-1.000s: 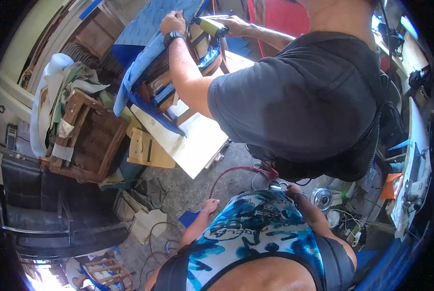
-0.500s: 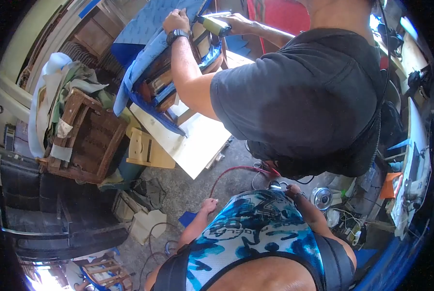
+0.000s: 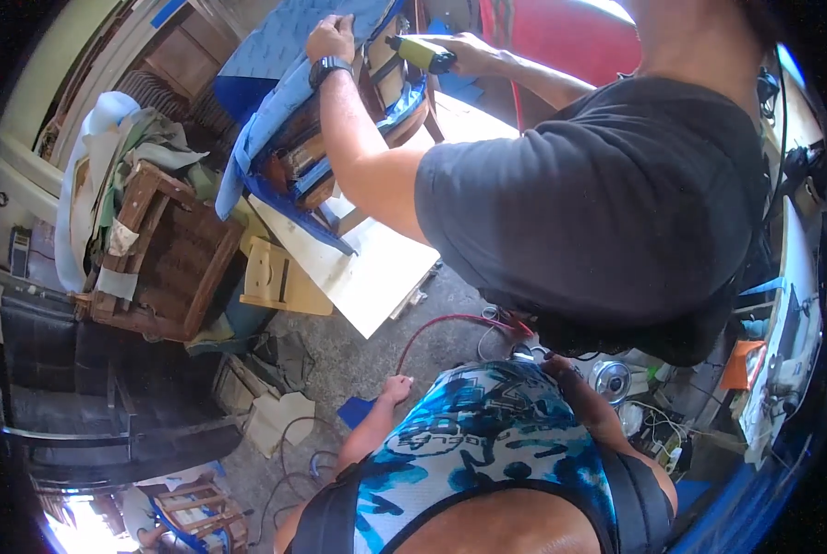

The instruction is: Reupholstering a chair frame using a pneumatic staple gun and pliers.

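Note:
My left hand (image 3: 396, 389) hangs low beside my patterned shirt (image 3: 473, 425), its fingers curled. A red hose (image 3: 432, 325) runs to just above this hand; whether the fingers hold it, I cannot tell. My right hand (image 3: 555, 367) is at the shirt's right edge, next to a small shiny metal thing (image 3: 522, 353); its fingers are mostly hidden. In front of me a co-worker's left hand (image 3: 330, 39) presses blue fabric (image 3: 275, 106) on a wooden chair frame (image 3: 316, 152). The co-worker's right hand (image 3: 478, 55) holds a yellow-green hand tool (image 3: 422, 54).
A white board (image 3: 376, 277) lies under the chair. An upturned brown wooden frame (image 3: 169, 254) with cloth scraps stands at left, beside a yellow plastic piece (image 3: 284, 277). Hoses and cables cross the floor. A round metal object (image 3: 610, 380) and a cluttered bench (image 3: 783, 323) are at right.
The co-worker's body has shifted to the right. The yellow-green tool has moved slightly right and turned away from the chair. My hands stay almost in place.

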`<control>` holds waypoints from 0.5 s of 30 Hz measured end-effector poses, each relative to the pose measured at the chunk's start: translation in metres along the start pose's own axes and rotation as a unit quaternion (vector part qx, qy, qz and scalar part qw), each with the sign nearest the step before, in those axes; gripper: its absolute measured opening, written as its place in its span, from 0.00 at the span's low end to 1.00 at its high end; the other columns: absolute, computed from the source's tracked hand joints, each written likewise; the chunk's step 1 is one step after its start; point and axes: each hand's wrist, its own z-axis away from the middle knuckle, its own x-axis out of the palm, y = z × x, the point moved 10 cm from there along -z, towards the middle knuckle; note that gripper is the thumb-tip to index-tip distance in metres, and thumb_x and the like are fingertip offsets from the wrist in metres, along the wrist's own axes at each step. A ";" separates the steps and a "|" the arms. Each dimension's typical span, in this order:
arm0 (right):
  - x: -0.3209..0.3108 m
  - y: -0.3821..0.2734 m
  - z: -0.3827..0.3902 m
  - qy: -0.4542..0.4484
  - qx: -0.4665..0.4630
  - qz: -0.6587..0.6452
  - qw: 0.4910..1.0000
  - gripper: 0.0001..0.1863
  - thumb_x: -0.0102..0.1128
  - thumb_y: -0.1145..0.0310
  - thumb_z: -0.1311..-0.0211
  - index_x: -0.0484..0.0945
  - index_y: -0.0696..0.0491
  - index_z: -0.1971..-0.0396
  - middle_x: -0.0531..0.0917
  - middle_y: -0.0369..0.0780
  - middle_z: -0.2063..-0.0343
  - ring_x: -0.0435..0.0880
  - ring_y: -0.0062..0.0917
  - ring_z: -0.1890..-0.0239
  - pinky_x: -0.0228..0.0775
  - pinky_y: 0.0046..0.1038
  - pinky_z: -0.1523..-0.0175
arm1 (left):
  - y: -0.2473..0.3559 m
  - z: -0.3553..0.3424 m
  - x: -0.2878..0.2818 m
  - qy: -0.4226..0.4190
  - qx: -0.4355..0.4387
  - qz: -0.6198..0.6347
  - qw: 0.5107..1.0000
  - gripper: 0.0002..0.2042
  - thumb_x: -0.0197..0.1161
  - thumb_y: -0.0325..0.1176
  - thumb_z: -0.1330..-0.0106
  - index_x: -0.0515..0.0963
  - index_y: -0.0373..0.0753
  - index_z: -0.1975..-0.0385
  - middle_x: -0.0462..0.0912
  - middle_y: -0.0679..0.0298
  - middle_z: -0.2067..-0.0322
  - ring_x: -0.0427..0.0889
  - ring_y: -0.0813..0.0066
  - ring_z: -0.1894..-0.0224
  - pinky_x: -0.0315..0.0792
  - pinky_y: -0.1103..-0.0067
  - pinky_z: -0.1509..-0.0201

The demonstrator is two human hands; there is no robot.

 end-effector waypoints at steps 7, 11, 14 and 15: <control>-0.011 -0.187 0.385 0.169 -0.277 0.064 0.944 0.25 0.49 0.59 0.23 0.69 0.54 0.32 0.78 0.48 0.39 0.75 0.38 0.37 0.63 0.34 0.33 | -0.005 -0.004 0.007 0.020 -0.032 -0.005 0.999 0.23 0.53 0.51 0.30 0.83 0.36 0.54 0.82 0.44 0.49 0.80 0.44 0.45 0.72 0.59 0.40; -0.012 -0.143 0.339 -0.062 -0.197 -0.440 0.874 0.25 0.51 0.62 0.23 0.69 0.58 0.33 0.74 0.43 0.34 0.70 0.36 0.32 0.57 0.33 0.29 | 0.033 -0.002 0.001 0.031 -0.006 -0.028 0.999 0.23 0.54 0.51 0.30 0.84 0.36 0.56 0.83 0.44 0.51 0.81 0.44 0.46 0.72 0.58 0.42; -0.028 -0.146 0.344 0.013 -0.108 -0.383 0.917 0.24 0.48 0.60 0.21 0.70 0.59 0.34 0.75 0.41 0.37 0.73 0.32 0.37 0.60 0.31 0.33 | 0.046 0.001 0.006 0.010 -0.032 -0.078 0.996 0.23 0.55 0.51 0.30 0.85 0.35 0.59 0.84 0.44 0.54 0.83 0.46 0.48 0.74 0.59 0.44; -0.020 -0.146 0.329 -0.072 -0.139 -0.457 0.876 0.24 0.46 0.60 0.20 0.70 0.59 0.34 0.76 0.41 0.38 0.73 0.31 0.38 0.60 0.31 0.33 | 0.039 -0.001 0.001 0.068 0.011 -0.077 0.995 0.21 0.56 0.52 0.32 0.85 0.38 0.65 0.86 0.49 0.66 0.86 0.52 0.59 0.75 0.60 0.54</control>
